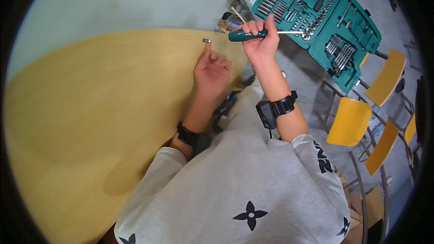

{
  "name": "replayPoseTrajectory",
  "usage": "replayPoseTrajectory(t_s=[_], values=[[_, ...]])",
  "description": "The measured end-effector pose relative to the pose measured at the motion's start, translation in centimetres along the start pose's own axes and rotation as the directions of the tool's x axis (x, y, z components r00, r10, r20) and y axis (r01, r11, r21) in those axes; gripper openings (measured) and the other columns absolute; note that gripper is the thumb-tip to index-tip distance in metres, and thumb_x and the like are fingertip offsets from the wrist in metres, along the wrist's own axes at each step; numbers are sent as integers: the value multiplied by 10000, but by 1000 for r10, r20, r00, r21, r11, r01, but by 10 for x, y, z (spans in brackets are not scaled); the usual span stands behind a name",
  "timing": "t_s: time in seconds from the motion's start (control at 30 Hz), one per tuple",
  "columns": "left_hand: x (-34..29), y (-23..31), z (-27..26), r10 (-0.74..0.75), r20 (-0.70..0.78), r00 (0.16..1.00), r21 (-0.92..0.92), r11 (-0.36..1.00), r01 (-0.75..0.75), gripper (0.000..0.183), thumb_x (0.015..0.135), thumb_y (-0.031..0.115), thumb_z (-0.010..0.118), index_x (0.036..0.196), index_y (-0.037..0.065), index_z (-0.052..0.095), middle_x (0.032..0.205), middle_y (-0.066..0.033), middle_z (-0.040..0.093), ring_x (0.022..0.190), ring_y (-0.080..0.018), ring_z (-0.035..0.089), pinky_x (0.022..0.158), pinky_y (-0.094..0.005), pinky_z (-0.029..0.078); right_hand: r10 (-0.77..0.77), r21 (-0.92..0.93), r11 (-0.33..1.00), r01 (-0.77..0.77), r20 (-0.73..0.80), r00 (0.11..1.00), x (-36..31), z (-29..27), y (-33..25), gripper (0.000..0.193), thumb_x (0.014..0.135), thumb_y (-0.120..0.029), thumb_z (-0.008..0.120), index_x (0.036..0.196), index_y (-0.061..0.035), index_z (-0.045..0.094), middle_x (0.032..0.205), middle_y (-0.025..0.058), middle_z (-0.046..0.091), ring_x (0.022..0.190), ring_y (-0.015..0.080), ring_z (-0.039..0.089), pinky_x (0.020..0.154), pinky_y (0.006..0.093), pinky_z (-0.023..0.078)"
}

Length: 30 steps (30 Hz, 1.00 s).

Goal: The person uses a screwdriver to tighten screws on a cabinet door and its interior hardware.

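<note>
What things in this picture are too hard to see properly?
Head view only:
- Small metal piece by the left hand fingertip: too small to identify.
- Driver tip: lost against the green tool case.
- Case tools: too tiny to sort.
- Items past the table edge: partly hidden by the right hand.

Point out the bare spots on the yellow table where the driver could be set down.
The table is bare left of the left hand, out to its curved edge. Only the small metal socket sits at that fingertip. The right hand holds the green-handled driver beyond the table's edge.
</note>
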<state>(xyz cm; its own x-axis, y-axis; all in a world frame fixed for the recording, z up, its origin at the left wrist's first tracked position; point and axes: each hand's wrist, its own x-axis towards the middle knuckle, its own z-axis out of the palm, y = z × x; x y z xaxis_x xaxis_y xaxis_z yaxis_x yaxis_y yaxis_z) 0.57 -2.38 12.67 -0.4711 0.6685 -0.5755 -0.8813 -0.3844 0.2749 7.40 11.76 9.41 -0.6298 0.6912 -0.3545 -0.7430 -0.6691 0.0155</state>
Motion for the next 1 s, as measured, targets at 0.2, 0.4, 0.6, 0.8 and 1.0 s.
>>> replayPoseTrajectory(t_s=[0.2, 0.4, 0.6, 0.8, 1.0], values=[[-9, -9, 1, -29, 91, 995, 37, 999, 26, 304, 890, 183, 495, 1178, 111, 562, 768, 19, 471, 682, -126, 403, 670, -268, 348, -113, 9, 994, 112, 67, 991, 3, 0, 19, 438, 860, -378, 375, 509, -133, 283, 433, 15, 264, 448, 167, 281, 631, 357, 347], [-18, -4, -4, -28, -52, 998, 252, 967, 40, 359, 842, 182, 533, 1181, 66, 510, 822, 3, 496, 680, -126, 412, 657, -266, 351, -204, 33, 979, 202, 140, 969, -5, 0, 48, 341, 811, -291, 367, 519, -142, 273, 440, 2, 270, 456, 159, 288, 618, 347, 334], [-15, -9, -31, 104, -127, 986, 708, 706, 17, 359, 853, 156, 508, 1194, 45, 478, 996, -29, 546, 881, -137, 499, 789, -293, 403, -284, 76, 959, 274, 200, 938, -8, -1, 59, 310, 794, -279, 356, 525, -149, 274, 448, -8, 280, 470, 153, 291, 618, 337, 316], [5, -22, -86, 295, 188, 937, 966, 116, -230, 374, 814, 95, 592, 1158, 3, 478, 1032, -84, 564, 984, -175, 525, 883, -319, 412, -366, 122, 930, 346, 233, 901, -5, 0, 66, 302, 803, -270, 339, 536, -137, 292, 441, 11, 293, 447, 169, 318, 612, 373, 372], [26, -27, -141, 315, 157, 936, 911, 320, -261, 421, 790, 141, 660, 1143, 1, 477, 1058, -94, 561, 1025, -190, 511, 902, -325, 400, -392, 92, 920, 381, 215, 895, -8, 2, 68, 312, 796, -291, 357, 532, -147, 276, 442, -4, 271, 462, 156, 280, 604, 343, 321]])
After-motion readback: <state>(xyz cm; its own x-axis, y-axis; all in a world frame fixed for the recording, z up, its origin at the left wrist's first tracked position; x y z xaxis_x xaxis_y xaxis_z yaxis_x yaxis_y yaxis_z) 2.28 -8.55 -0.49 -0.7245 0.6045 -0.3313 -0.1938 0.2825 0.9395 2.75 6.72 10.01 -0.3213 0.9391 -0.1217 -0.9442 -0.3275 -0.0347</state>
